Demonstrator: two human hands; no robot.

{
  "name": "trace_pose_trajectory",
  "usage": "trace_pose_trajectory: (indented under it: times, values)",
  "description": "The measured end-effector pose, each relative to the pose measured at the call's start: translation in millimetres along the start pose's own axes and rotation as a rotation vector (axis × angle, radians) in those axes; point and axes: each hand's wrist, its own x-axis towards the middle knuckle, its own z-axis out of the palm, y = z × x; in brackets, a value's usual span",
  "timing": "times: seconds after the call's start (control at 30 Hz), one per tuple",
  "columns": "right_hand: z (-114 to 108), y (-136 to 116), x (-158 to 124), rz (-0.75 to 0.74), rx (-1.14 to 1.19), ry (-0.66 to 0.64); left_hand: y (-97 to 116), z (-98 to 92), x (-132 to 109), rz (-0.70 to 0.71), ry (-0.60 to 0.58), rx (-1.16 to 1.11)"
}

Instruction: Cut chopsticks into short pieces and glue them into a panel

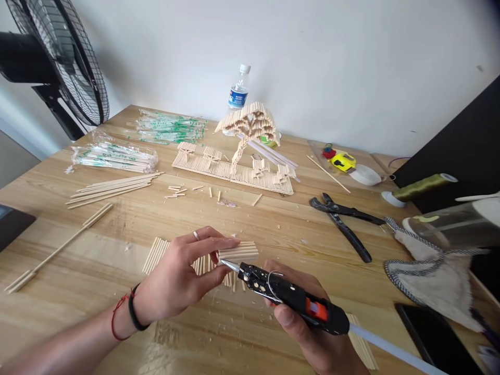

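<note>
My left hand (183, 271) is closed on a small panel of short wooden sticks (240, 251) laid side by side, held up off the table. In my right hand (304, 312) is a black hot glue gun (289, 294) with an orange-red part and a long translucent glue stick (386, 346) out of its back end. The gun's metal tip meets or nearly meets the panel's near left edge; I cannot tell if they touch. Below and behind my left hand lies a row of short sticks (155, 254), partly hidden by it.
Behind stands a stick model (234, 169) with a curved roof, near a water bottle (238, 91). Bagged sticks (115, 158) and loose sticks (113, 188) lie left, by a fan (66, 57). Black pliers (339, 221), a yellow tape measure (344, 161) and a phone (437, 338) lie right.
</note>
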Motion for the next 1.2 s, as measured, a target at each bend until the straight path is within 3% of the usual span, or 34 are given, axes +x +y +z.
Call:
trace_pose_trajectory:
  times: [0.43, 0.57, 0.73, 1.2]
  values:
    - [5.1, 2.3, -3.9, 0.053, -0.005, 0.108, -0.4, 0.3, -0.4, 0.012, 0.002, 0.016]
    - [5.9, -0.2, -2.4, 0.049, 0.009, 0.081, -0.9, 0.2, 0.0, 0.016, 0.003, 0.011]
    - [5.6, 10.0, -9.7, 0.077, 0.006, 0.168, -0.5, -0.6, 1.0, 0.016, 0.010, 0.012]
    - [-6.1, 7.0, 2.4, 0.063, 0.039, 0.032, -1.4, -2.4, 0.9, -0.017, 0.010, 0.008]
